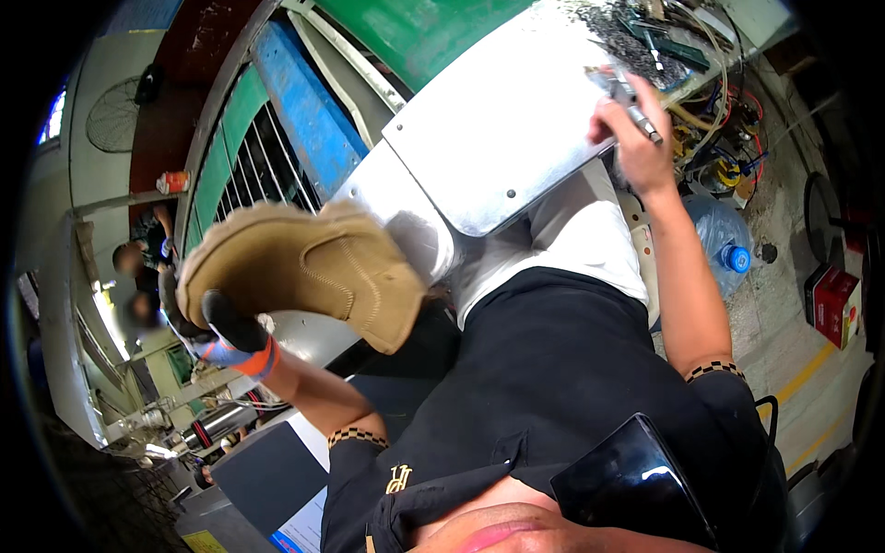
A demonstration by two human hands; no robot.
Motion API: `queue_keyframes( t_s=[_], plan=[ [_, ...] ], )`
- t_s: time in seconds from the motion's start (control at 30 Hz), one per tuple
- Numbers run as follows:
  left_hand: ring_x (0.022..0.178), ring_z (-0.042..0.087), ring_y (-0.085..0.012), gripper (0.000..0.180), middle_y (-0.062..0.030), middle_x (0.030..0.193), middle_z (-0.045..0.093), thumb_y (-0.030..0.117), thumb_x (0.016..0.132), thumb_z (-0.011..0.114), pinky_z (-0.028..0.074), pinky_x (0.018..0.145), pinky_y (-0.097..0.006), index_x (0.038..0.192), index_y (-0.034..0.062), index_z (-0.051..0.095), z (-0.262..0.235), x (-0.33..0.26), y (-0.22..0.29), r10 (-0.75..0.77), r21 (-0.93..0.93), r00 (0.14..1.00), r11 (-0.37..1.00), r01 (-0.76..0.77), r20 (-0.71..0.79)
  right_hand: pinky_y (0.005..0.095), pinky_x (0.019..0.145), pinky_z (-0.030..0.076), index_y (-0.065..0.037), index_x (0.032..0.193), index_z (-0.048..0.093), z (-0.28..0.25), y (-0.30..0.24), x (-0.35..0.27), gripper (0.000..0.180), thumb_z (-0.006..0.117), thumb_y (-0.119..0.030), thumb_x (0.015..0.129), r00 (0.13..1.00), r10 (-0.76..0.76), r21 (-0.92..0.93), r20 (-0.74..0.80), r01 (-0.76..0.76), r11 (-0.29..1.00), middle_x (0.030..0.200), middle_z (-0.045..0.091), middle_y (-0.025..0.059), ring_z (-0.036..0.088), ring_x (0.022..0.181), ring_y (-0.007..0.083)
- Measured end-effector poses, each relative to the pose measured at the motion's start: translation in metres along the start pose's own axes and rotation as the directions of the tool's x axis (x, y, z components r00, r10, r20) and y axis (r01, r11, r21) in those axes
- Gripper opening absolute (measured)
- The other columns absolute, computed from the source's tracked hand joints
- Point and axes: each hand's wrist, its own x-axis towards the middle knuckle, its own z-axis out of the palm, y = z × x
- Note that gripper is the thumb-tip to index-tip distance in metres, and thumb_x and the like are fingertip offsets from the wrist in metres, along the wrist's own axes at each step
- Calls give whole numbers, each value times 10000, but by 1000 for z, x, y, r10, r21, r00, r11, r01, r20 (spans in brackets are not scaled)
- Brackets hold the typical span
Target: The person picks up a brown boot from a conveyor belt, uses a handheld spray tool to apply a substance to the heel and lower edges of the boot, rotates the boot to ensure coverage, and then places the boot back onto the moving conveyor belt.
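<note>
Pinching tan boot [313, 276] by toe in gloved left hand [230, 332], left of white worktop [498, 120]. Gripping slim metal tool [643, 122] in curled right hand [638, 134] over worktop's right end. Hold boot steady; keep tool tip away from left hand. Farther: red box [832, 309], likely lettered, too small to read.

- Boot [373, 290], left: matt, suede-like tan upper with stitched seams
- Glove [238, 324], left: knitted-looking cloth cuff, matt dark fingers
- Hand tool [646, 127], right: shiny, smooth metal
- Worktop [507, 129]: smooth, bright, like sheet metal
- Blue panel [304, 101], far left: scuffed paint
- Shirt [544, 359], near: matt black cloth
- Jug [714, 230], right: clear, glossy plastic
- Dark slab [631, 484], near: glossy, glass-smooth
</note>
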Motion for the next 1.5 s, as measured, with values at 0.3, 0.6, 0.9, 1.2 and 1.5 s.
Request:
queue_keyframes(
  t_s=[0.3,0.6,0.9,1.2,1.5],
  plan=[
    [1063,611,-269,651,-202,1170,613,350,840,678,471,958,-374,1305,-55,470,100,32,-39,85,-370,951,929,32,297,263,634,484,-3,1180,586,72,-119,-10,369,618,-158,846,814,-307,462,493,54,885,780,614,52,600,644,124],
    [1036,630,-236,617,-170,1117,654,190,763,766,482,948,-351,1273,-42,508,123,54,-49,-37,-541,902,790,290,430,288,674,492,-64,1110,636,141,-127,35,326,673,-206,819,717,-623,438,312,474,764,836,671,69,643,729,152],
    [1076,603,-263,640,-181,1173,620,424,860,616,462,961,-385,1269,-57,509,138,67,-112,38,-444,909,880,165,414,211,525,386,43,1251,517,137,-80,10,405,559,-126,885,846,-362,518,392,123,847,721,524,4,454,561,49],
    [1142,549,-310,715,-189,1216,571,558,842,557,411,1010,-446,1227,-45,523,143,64,-167,-130,-548,828,693,469,545,204,547,394,-3,1286,512,129,-40,-32,425,566,-146,890,862,-139,478,487,-131,869,719,516,-12,462,591,49],
    [1172,533,-324,762,-193,1257,548,615,827,529,405,1021,-475,1269,-5,494,159,46,-192,-156,-576,736,526,626,659,210,537,404,6,1265,524,117,-17,-55,417,557,-149,880,887,-107,447,450,-120,887,799,558,19,480,593,48]
  ],
)
